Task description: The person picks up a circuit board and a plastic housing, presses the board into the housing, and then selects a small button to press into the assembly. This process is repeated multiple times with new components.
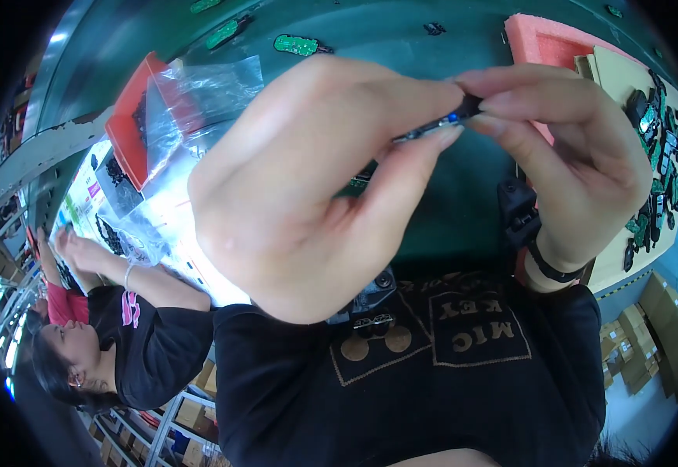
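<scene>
Small black part (432,126) with a blue spot on it is held up between the two hands, above a green table (448,229). The left hand (292,179) pinches one end between thumb and forefinger; the right hand (580,136) has its thumb and fingertips closed on the other end. A small black camera (517,210) sits at the right wrist, above a black strap (555,270).

The table is smooth, and green circuit boards (298,44) lie toward its far side. To the right stands a pink foam tray (527,39), and beside it a beige board (607,229) bears a crowd of black parts (656,210) and green pieces. On the left, a red bin (125,128) holds dark bits, and a clear plastic bag (234,86) lies against it.

Farther left, a co-worker (168,342) in a black shirt sits with arms reaching forward; someone in red (66,305) is just beyond. Metal shelves (169,412) show at the lower left, and cardboard boxes (636,350) stand on the grey floor (642,412) at the lower right.
</scene>
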Action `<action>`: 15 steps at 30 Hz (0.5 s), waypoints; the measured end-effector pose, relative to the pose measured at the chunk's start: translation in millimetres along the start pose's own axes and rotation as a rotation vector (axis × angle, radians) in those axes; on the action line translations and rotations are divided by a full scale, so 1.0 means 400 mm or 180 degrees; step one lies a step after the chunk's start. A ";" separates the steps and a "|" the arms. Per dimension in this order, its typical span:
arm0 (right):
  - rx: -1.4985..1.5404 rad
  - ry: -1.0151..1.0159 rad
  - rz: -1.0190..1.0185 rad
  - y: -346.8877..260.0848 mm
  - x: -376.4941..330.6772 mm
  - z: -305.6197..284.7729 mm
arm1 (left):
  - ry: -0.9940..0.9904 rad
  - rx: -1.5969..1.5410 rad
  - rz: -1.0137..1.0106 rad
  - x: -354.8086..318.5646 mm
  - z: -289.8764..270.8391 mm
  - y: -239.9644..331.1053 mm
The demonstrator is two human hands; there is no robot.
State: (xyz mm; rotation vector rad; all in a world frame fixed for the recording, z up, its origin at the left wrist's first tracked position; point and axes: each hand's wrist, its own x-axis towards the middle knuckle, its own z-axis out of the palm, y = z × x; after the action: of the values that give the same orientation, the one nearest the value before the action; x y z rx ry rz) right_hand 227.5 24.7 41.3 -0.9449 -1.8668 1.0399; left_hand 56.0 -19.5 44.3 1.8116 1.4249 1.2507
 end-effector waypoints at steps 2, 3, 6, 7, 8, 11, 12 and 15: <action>0.0263 0.0000 -0.0224 0.025 -0.006 -0.007 | 0.0084 0.0120 0.0470 -0.003 0.005 -0.012; 0.0392 0.0000 -0.0337 0.031 -0.008 -0.010 | 0.0127 0.0178 0.0706 -0.003 0.007 -0.015; 0.0370 0.0081 0.0135 0.022 -0.010 -0.014 | 0.0053 0.0138 0.0453 -0.001 0.004 0.001; 0.0362 0.0114 0.0367 0.019 -0.010 -0.015 | 0.0023 0.0123 0.0324 -0.001 0.003 0.006; 0.0374 0.0108 0.0354 0.024 -0.006 -0.018 | 0.0030 0.0139 0.0325 0.000 0.002 0.007; 0.1124 -0.0448 0.0587 0.066 0.018 -0.046 | 0.0021 -0.0591 -0.0902 0.012 0.009 -0.001; 0.1113 -0.0438 0.0571 0.071 0.020 -0.052 | 0.0022 -0.0594 -0.0880 0.019 0.012 -0.003; 0.1439 -0.0361 0.0844 0.093 0.018 -0.049 | -0.0101 -0.1200 -0.1355 0.035 0.021 -0.019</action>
State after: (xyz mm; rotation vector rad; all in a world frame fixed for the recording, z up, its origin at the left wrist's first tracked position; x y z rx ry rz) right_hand 250.1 51.6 16.9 -0.8858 -1.5180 1.6224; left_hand 60.2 -3.1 39.3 1.1975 1.3554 1.1630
